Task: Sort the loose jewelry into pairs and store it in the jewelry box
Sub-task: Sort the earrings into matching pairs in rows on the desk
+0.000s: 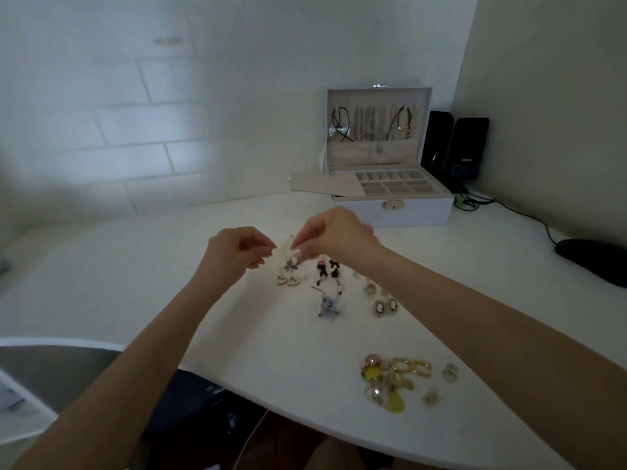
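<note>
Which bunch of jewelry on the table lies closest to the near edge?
The gold and yellow heap, at the person's right. The black pair, the blue-grey piece and the cameo pair lie farther back.

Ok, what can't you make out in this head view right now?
All in the head view:
The pale piece pinched between left hand and right hand: fingers cover its ends, type unclear.
The jewelry box compartments: too small to tell contents.
The gold and yellow pile: pieces overlap, pairs unclear.
The bluish piece: blurred.
</note>
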Demonstrator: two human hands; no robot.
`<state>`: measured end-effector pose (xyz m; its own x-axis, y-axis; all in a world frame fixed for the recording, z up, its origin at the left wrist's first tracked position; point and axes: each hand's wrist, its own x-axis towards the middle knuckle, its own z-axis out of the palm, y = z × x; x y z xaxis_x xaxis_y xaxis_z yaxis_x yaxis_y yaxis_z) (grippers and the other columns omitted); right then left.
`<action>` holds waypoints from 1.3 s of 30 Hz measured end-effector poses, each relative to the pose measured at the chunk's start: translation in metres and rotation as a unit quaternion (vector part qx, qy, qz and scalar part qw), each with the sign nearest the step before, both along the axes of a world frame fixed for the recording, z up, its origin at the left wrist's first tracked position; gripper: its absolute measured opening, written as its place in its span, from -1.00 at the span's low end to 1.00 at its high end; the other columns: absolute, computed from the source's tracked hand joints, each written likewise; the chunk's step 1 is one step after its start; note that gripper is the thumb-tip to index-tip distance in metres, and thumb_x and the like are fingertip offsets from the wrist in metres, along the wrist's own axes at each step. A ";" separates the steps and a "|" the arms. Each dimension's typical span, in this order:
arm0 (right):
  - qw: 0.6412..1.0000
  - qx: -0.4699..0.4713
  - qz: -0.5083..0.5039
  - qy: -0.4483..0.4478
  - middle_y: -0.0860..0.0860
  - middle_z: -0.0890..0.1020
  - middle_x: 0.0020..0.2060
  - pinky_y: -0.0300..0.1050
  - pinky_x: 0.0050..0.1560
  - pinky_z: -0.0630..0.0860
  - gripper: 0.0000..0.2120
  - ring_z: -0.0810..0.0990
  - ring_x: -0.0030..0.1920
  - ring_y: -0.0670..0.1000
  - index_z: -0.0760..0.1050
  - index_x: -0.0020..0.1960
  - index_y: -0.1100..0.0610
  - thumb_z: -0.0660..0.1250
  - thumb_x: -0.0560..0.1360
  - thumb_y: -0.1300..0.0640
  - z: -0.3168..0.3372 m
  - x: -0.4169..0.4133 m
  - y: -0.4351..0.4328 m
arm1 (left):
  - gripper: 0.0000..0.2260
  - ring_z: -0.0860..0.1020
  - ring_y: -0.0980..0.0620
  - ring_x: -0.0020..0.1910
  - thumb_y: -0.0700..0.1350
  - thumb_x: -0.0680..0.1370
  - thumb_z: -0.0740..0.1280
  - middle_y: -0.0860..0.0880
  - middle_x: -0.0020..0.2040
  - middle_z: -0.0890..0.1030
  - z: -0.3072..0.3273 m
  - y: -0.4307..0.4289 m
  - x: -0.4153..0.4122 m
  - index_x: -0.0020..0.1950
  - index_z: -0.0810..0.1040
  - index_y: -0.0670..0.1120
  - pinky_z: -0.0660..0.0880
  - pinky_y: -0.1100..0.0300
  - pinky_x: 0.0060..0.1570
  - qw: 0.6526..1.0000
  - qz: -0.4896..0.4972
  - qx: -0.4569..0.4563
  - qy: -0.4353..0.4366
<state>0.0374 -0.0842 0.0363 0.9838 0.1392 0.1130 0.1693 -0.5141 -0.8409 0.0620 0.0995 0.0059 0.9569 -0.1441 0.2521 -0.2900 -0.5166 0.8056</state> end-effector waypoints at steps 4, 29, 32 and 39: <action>0.999 -0.042 -0.008 -0.020 0.07 0.67 -0.24 -0.54 -0.38 0.38 -0.85 0.53 -0.42 -0.27 0.66 -0.06 0.27 0.47 0.36 0.33 0.000 0.056 0.019 | -0.92 0.55 0.13 -0.37 -0.29 0.46 0.38 0.01 -0.30 0.61 -0.008 0.011 0.045 -0.15 0.61 -0.13 0.46 0.46 -0.38 0.999 0.036 0.028 0.012; 0.974 -0.220 -0.009 -0.055 0.12 0.61 0.02 -0.21 -0.03 0.39 -0.73 0.54 0.11 0.07 0.52 0.01 0.21 0.40 0.34 0.41 -0.037 0.151 0.063 | -0.92 0.53 0.06 -0.09 -0.23 0.47 0.36 -0.04 -0.11 0.63 -0.036 0.014 0.120 -0.07 0.61 -0.12 0.37 0.24 -0.08 0.993 0.048 0.108 -0.012; 0.974 -0.222 -0.005 -0.054 0.12 0.61 0.04 -0.19 0.00 0.39 -0.70 0.53 0.13 0.08 0.51 0.04 0.21 0.40 0.34 0.41 -0.037 0.153 0.063 | -0.91 0.53 0.05 -0.09 -0.23 0.48 0.35 -0.05 -0.09 0.63 -0.036 0.014 0.120 -0.06 0.61 -0.13 0.35 0.26 -0.09 0.993 0.049 0.107 -0.010; 0.978 -0.197 -0.012 -0.066 0.14 0.60 0.06 -0.17 -0.07 0.44 -0.73 0.55 0.11 0.09 0.53 0.07 0.19 0.29 0.42 0.42 -0.032 0.139 0.054 | -0.85 0.54 0.04 -0.09 -0.24 0.56 0.24 -0.08 0.04 0.60 -0.036 0.019 0.113 0.07 0.57 -0.14 0.40 0.24 -0.03 0.994 0.062 0.090 -0.010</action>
<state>0.1769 -0.0298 0.0045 0.9676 0.1747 0.1822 0.2474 -0.7991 -0.5479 0.1751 0.1187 -0.0298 0.9651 -0.0701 0.2524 -0.2305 -0.6851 0.6910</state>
